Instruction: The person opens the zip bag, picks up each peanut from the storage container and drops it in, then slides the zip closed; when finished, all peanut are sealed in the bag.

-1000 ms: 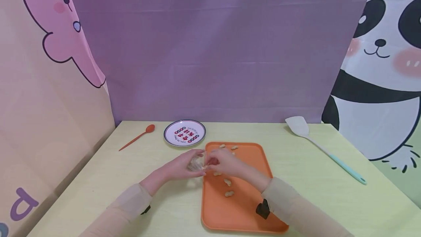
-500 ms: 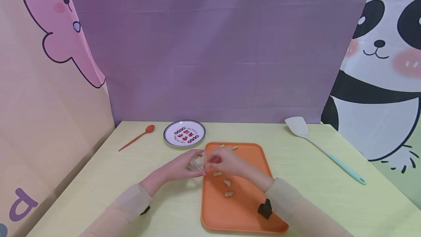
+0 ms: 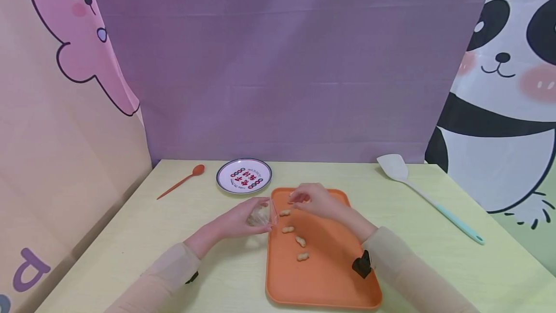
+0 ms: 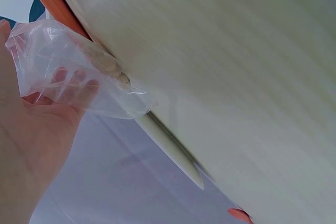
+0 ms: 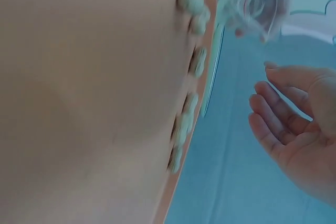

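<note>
My left hand (image 3: pixel 239 217) holds a clear plastic bag (image 3: pixel 259 215) at the left edge of the orange tray (image 3: pixel 321 281), its mouth facing right. In the left wrist view, pale peanuts (image 4: pixel 108 65) show through the film of the bag (image 4: pixel 50 51), with fingers visible behind it. My right hand (image 3: pixel 319 201) is over the upper part of the tray, fingers loosely bent. Seen from the right wrist, that hand (image 5: pixel 310 124) has nothing between thumb and fingers. Several peanuts (image 3: pixel 302 256) lie in a rough line along the tray; the hand covers the far ones.
Behind the left hand lies a white plate (image 3: pixel 244 176) with red lettering and a blue rim. A red spoon (image 3: pixel 182 181) is at the far left. On the right rests a white spatula (image 3: pixel 427 197) with a mint handle. A purple curtain (image 3: pixel 282 71) hangs behind the table.
My right hand has left the bag's mouth and moved right and farther back over the tray, uncovering a peanut near the bag. The left hand keeps its place with the bag.
</note>
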Demonstrator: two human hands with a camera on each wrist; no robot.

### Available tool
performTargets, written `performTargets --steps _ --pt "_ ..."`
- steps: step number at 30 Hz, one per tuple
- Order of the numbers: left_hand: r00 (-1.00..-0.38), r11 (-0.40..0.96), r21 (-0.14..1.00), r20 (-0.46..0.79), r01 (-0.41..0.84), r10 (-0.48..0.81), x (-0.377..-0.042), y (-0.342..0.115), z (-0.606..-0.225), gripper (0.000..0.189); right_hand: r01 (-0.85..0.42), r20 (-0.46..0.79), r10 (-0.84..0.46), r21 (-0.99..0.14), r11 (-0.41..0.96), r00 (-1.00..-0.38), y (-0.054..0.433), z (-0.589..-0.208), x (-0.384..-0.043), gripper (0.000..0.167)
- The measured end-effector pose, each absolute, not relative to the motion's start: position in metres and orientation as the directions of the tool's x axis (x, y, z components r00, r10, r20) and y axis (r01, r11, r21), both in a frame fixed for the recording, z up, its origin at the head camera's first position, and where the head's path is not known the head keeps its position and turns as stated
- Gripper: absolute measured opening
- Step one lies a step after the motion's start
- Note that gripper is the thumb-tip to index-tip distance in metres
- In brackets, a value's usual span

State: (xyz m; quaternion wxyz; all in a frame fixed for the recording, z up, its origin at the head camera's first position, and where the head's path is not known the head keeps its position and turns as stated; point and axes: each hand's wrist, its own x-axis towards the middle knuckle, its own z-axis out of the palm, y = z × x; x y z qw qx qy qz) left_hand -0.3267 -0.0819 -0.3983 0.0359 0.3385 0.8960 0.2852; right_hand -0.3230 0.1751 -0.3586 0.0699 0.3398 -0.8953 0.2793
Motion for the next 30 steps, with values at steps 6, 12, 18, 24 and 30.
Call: performTargets --steps 6,12,18,24,30 --pt "-0.766 0.605 0.530 0.142 0.594 0.627 -0.328 -0.082 -0.397 0.079 -0.615 0.319 -0.526 -0.431 0.661 -0.789 0.190 -0.365 -0.339 0.013" --pt "-0.761 0.597 0.540 0.135 0.593 0.634 -0.328 -0.081 -0.399 0.080 -0.568 0.283 -0.494 -0.466 0.679 -0.822 0.205 -0.376 -0.352 0.015" --pt "-0.760 0.597 0.539 0.133 0.594 0.636 -0.328 -0.081 -0.400 0.080 -0.553 0.274 -0.480 -0.455 0.698 -0.833 0.215 -0.381 -0.362 0.018" --pt "-0.756 0.595 0.533 0.137 0.601 0.640 -0.328 -0.081 -0.400 0.079 -0.482 0.204 -0.441 -0.475 0.736 -0.874 0.220 -0.386 -0.371 0.033" --pt "-0.756 0.603 0.518 0.143 0.607 0.638 -0.327 -0.082 -0.399 0.078 -0.419 0.127 -0.408 -0.456 0.785 -0.904 0.220 -0.384 -0.370 0.033"
